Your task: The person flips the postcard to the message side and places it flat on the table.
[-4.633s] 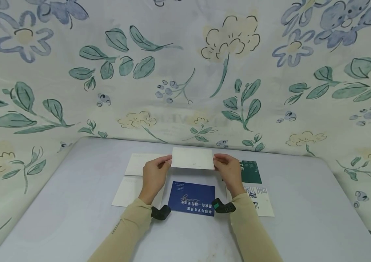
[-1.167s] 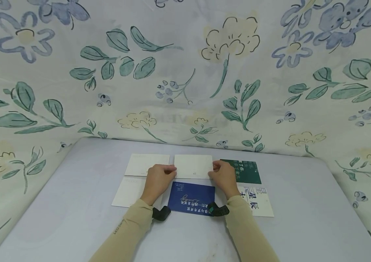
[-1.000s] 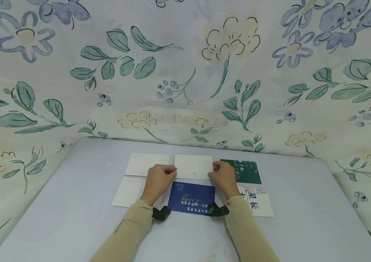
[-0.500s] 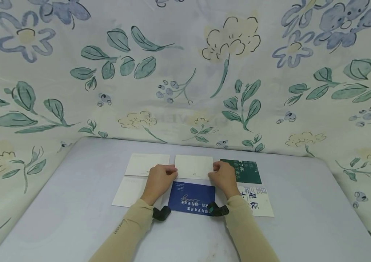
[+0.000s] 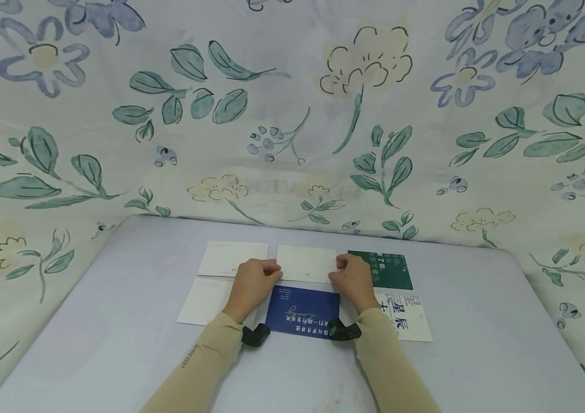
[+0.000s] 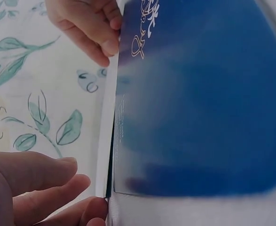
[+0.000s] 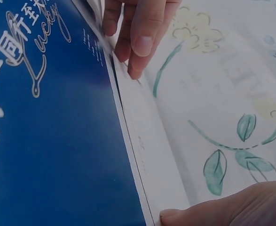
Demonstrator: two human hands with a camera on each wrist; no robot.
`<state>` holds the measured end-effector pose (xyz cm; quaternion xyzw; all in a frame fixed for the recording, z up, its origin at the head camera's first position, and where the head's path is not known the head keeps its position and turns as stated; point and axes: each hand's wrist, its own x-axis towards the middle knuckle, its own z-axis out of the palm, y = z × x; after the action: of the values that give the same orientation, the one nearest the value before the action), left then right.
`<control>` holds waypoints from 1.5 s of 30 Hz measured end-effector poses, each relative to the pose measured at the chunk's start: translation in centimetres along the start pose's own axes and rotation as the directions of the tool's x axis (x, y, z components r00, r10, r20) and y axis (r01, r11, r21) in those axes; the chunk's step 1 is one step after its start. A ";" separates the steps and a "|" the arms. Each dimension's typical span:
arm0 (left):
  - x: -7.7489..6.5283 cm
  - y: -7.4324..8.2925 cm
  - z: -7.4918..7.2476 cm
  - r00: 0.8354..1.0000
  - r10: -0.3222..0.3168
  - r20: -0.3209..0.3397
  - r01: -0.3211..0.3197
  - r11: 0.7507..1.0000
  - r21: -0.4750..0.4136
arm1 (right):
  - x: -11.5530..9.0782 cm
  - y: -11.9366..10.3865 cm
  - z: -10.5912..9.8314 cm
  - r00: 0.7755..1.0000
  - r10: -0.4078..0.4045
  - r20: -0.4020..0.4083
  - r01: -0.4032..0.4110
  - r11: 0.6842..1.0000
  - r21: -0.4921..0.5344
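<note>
In the head view a white card (image 5: 306, 262) lies flat on the table in the middle of the back row. My left hand (image 5: 253, 287) rests at its left edge, fingertips by the near corner; the thumb (image 6: 67, 165) stands apart from the fingers in the left wrist view. At the opposite edge my right hand (image 5: 355, 281) touches the card with fingertips and thumb (image 7: 171, 215). Neither hand lifts it. Directly in front lies a dark blue card (image 5: 297, 312) with white writing, its near right corner partly covered by the right wrist's black camera (image 5: 343, 330).
Two white cards, one farther (image 5: 227, 257) and one nearer (image 5: 197, 301), lie left, partly under the left hand. A green card (image 5: 396, 271) and a white card with blue characters (image 5: 411, 327) lie right. Behind the table (image 5: 101, 344) hangs a flowered cloth (image 5: 282, 86).
At first both hands held the white card raised above the table. It has come down flat behind the blue card. Lately the left hand has shifted slightly right; the right hand stays put.
</note>
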<state>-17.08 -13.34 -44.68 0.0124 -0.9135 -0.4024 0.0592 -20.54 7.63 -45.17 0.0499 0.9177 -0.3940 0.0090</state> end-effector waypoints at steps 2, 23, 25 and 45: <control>0.0 0.0 0.0 1.000 -0.005 0.002 0.005 1.000 0.000 | 0.0 0.1 -0.1 1.000 0.005 0.006 -0.005 1.000 0.016; -0.3 1.2 -1.2 0.996 -0.083 -0.030 0.084 0.996 0.017 | -1.2 -1.7 -1.5 0.999 -0.042 0.008 0.042 0.999 0.018; -0.4 1.3 -1.3 0.995 -0.096 -0.034 0.096 0.995 0.016 | -1.5 -2.0 -1.6 0.999 -0.052 0.009 0.052 0.998 0.025; -1.5 2.8 -2.4 0.994 -0.110 0.021 0.108 0.988 0.107 | -3.5 -1.5 -3.4 0.991 -0.129 -0.015 0.130 0.992 0.011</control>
<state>-15.21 -13.10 -41.18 0.0600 -0.9321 -0.3564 0.0240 -17.15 8.77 -41.59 -0.0069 0.9167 -0.3989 -0.0233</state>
